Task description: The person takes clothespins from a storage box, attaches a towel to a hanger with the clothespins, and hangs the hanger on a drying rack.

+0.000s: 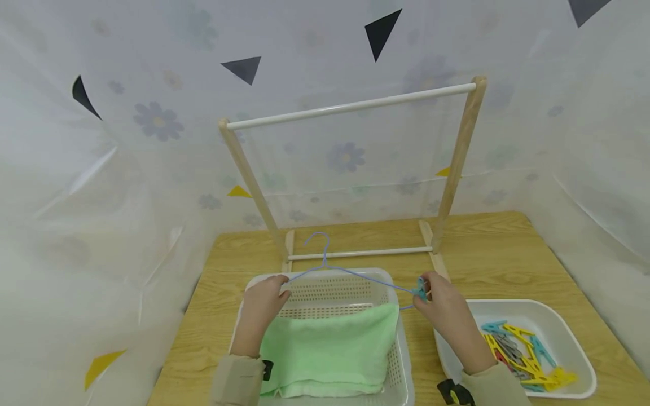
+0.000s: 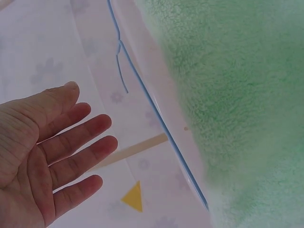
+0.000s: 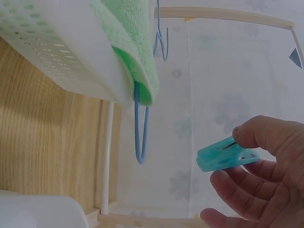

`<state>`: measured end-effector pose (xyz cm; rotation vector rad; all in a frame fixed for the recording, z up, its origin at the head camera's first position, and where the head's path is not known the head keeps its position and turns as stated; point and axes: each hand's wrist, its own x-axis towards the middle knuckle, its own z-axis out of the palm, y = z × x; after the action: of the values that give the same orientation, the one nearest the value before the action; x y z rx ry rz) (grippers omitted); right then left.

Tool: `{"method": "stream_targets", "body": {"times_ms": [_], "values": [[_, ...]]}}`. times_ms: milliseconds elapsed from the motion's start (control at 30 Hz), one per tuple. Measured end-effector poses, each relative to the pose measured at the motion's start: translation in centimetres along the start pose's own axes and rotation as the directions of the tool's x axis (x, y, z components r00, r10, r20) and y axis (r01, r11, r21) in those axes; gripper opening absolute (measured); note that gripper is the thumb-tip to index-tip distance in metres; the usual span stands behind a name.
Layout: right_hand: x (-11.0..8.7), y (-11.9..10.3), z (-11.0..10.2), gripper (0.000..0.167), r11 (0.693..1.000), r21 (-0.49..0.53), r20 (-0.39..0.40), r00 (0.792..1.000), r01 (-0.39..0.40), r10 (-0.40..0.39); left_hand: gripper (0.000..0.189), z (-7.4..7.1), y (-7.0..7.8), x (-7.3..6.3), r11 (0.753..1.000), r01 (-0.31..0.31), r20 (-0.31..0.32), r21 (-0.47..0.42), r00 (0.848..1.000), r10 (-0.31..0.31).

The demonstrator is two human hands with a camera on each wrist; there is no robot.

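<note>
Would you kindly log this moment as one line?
left hand: near hanger, holding nothing | right hand: pinches teal clothespin, clear of hanger | green towel: draped on hanger | more clothespins: in white tray

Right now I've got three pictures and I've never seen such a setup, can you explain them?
There's no machine: a person works bare-handed. The wide picture comes from a head camera looking down; the others from cameras on each wrist. On the wooden table are a wooden-framed drying rack, a white perforated basket and a white tub of clothespins. A green towel is draped over a blue wire hanger. The right hand pinches a turquoise clothespin; the left hand is near the hanger, holding nothing.
</note>
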<state>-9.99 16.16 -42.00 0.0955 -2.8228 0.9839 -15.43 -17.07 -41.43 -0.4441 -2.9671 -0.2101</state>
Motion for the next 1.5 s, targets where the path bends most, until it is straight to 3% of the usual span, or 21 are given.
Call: {"method": "stream_targets", "body": {"times_ms": [600, 833, 1500], "values": [[-0.2, 0.3, 0.1, 0.023, 1.0, 0.016, 0.002, 1.0, -0.015, 0.015, 0.026, 0.8, 1.0, 0.9, 0.999, -0.04, 0.039, -0.016, 0.998, 0.04], [-0.3, 0.3, 0.3, 0.025, 1.0, 0.017, 0.004, 1.0, -0.011, 0.011, 0.026, 1.2, 1.5, 1.6, 0.999, -0.019, 0.078, -0.045, 0.997, 0.022], [-0.2, 0.3, 0.4, 0.031, 0.999, 0.037, 0.029, 0.999, -0.02, 0.018, 0.025, 2.1, 2.5, 2.6, 0.999, -0.039, 0.13, -0.023, 0.991, 0.041]]}}
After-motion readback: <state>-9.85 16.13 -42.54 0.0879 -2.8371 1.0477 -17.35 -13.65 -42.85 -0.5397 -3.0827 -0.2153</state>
